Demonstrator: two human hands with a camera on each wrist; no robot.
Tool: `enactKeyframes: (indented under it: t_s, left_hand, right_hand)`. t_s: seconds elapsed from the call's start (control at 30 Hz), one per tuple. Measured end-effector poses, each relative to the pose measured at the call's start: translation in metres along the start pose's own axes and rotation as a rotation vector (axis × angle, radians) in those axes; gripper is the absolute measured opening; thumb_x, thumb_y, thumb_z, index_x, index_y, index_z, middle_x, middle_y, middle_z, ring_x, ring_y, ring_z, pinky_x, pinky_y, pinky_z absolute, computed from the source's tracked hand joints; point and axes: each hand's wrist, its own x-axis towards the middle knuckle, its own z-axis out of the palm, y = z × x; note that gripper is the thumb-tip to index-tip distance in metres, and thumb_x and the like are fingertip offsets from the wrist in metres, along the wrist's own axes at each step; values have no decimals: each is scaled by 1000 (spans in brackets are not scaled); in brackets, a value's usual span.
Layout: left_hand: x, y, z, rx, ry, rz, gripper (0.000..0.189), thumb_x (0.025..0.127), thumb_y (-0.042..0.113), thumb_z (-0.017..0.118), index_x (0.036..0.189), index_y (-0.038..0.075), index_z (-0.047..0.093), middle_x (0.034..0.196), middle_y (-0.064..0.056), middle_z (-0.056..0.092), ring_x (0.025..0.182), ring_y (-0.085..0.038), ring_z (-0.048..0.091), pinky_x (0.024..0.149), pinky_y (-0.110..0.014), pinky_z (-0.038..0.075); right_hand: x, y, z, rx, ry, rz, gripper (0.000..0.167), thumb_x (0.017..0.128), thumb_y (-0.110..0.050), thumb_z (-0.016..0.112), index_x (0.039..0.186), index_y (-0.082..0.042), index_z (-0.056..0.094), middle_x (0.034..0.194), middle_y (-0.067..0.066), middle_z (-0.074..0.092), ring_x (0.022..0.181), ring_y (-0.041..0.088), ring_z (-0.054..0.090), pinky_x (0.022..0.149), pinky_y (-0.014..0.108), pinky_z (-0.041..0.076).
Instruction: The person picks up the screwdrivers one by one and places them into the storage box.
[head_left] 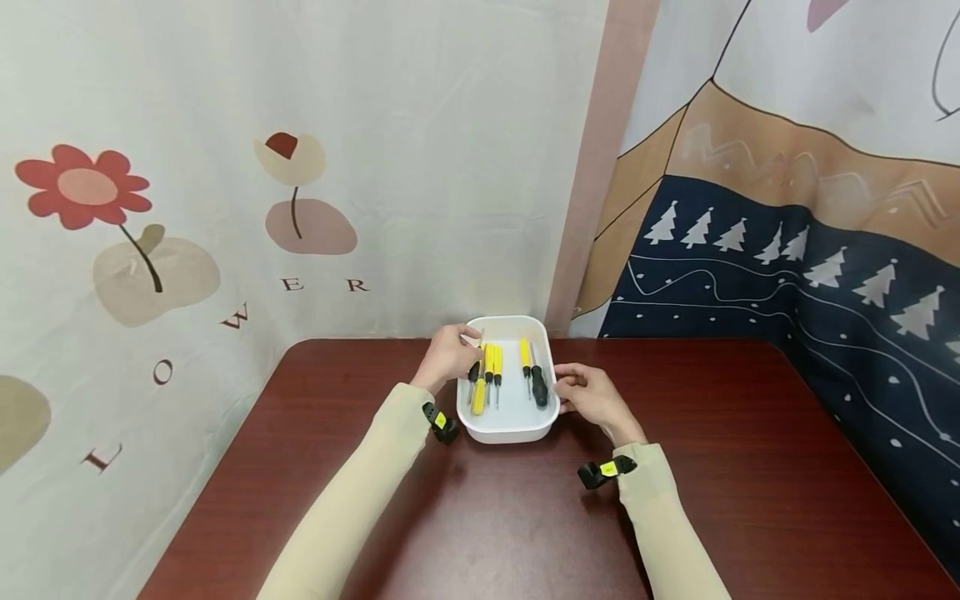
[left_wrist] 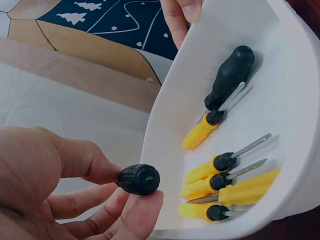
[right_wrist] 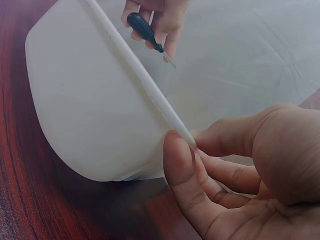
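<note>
Between thumb and fingertips, my left hand (head_left: pixel 448 357) pinches a screwdriver with a ridged black handle (left_wrist: pixel 140 180); its short metal shaft (right_wrist: pixel 170 60) shows in the right wrist view. That hand is over the left side of a white plastic bin (head_left: pixel 507 436). My right hand (head_left: pixel 592 395) pinches the bin's right rim (right_wrist: pixel 165 111) with thumb and fingers. Inside the bin, a larger black-handled screwdriver (left_wrist: pixel 234 72) lies beside a yellow-handled screwdriver (left_wrist: pixel 199 133) on the right. Several other yellow-handled screwdrivers (left_wrist: pixel 200 172) lie on the left.
The bin stands on a dark red wooden table (head_left: pixel 517 517), near its back edge. Behind it hangs a pale curtain (head_left: pixel 450 167) with flower prints. To the right is a dark blue cloth (head_left: pixel 750 283) with white trees.
</note>
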Motion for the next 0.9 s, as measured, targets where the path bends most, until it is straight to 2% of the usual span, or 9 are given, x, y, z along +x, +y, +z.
enactKeyframes:
  t_s: [0.17,0.33,0.67,0.9]
  left_hand:
    - [4,5,5,32,-17,-11,37,96,13,67,133,10,64,109,-12,63,84,-21,66,59,-24,57]
    - [8,8,9,56,-34,3,35,96,15,67,131,10,64,109,-12,64,87,-22,68,65,-28,61]
    - [17,15,16,77,-68,-16,36,97,14,67,132,5,62,125,-14,63,101,-24,69,78,-34,65]
    - [25,18,22,121,-84,16,35,95,11,67,129,2,65,129,-17,62,94,-23,68,74,-37,65]
  right_hand:
    - [0,0,0,-3,-2,-1,41,97,-3,63,137,6,58,107,23,66,74,16,65,67,25,61]
    - [0,0,0,-10,1,2,41,97,-3,63,137,5,58,108,23,65,74,16,65,67,25,61]
    - [0,1,0,-7,6,2,41,97,-3,63,137,5,58,104,20,66,73,15,65,66,25,61]
    - [2,2,0,-15,8,0,40,97,-3,63,137,3,59,106,20,66,74,15,66,68,26,62]
